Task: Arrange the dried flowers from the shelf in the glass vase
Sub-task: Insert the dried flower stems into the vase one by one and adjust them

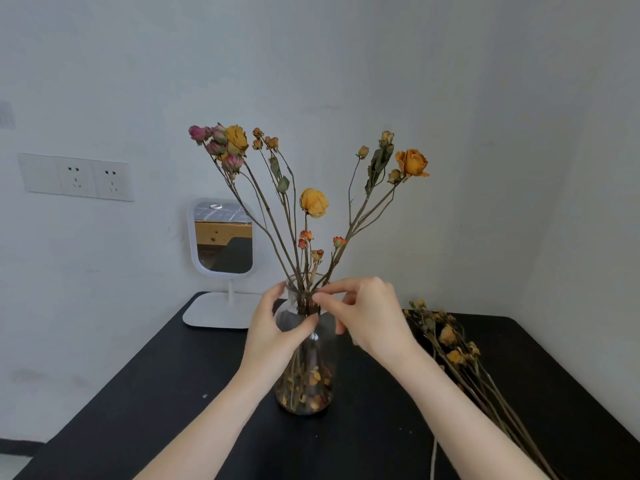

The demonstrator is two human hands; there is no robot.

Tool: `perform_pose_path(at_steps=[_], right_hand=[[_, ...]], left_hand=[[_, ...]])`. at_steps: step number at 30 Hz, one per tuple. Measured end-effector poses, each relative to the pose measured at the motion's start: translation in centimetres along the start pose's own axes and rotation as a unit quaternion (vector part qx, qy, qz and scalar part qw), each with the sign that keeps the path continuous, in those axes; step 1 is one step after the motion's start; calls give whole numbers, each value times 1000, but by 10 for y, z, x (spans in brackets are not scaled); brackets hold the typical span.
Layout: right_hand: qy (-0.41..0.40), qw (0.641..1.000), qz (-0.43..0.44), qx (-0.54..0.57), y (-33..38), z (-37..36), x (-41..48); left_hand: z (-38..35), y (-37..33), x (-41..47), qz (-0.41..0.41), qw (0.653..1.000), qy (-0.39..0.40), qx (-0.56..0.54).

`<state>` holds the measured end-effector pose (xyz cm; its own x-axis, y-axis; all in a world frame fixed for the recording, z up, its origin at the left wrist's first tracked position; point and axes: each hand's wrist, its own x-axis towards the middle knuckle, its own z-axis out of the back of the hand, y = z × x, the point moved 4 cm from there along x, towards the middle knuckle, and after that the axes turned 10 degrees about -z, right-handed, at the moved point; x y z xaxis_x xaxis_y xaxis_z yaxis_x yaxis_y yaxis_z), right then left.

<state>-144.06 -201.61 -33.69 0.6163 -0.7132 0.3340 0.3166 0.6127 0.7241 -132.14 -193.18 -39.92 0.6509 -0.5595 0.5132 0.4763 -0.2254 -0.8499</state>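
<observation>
**Centre of frame, low.** The glass vase (304, 386) stands upright on the black table (166, 393). It holds the dried flowers (313, 202), whose stems fan out of the narrow mouth toward the upper left and upper right.

**Hands.** Your left hand (273, 332) wraps the vase at its shoulder, thumb in front and fingers behind. Your right hand (367, 313) is at the mouth. Its thumb and forefinger are closed in a pinch on the stems just above the rim, and the other fingers are loosely curled.

**Surroundings.** At the right of the frame a loose bunch (450, 344) lies flat on the table, well apart from the vase and presumably not yet arranged. A white mirror (223, 237) stands behind at the left, with wall sockets (76, 176) further left.

**Handling.** Judge the stems light, stiff and brittle. The heads look likely to shed, as the petal litter in the vase bottom suggests. Take hold low on the bare stem near the rim, never by a bloom, and move one stem at a time. The glass is smooth and carries a tall spray, so brace the vase with the left hand whenever you adjust.
</observation>
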Motion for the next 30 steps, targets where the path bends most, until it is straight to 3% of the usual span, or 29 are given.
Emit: perform_pose_path(at_steps=[2, 4, 6, 9, 14, 19, 26, 30], right_hand=[[14, 1000, -24, 10, -14, 13, -6], [17, 998, -61, 18, -35, 28, -11], [13, 993, -116, 21, -63, 46, -15], [-8, 981, -195, 7, -112, 73, -24], [-2, 953, -297, -51, -185, 107, -43], [13, 938, -330, -100, -221, 121, -54], [57, 924, -345, -153, -236, 122, -56], [81, 916, -350, -180, -238, 112, -58]], left_hand=[[8, -3, -21, -35, 993, -106, 25], [5, -4, -46, -49, 989, -136, 22], [-12, -4, -70, -42, 995, -86, 2], [-51, -6, -92, -32, 998, 55, 4], [-124, 3, -92, 4, 961, 260, 100], [-171, 20, -75, 35, 925, 292, 241], [-204, 19, -66, 21, 909, 298, 290], [-215, 17, -74, 8, 867, 336, 368]])
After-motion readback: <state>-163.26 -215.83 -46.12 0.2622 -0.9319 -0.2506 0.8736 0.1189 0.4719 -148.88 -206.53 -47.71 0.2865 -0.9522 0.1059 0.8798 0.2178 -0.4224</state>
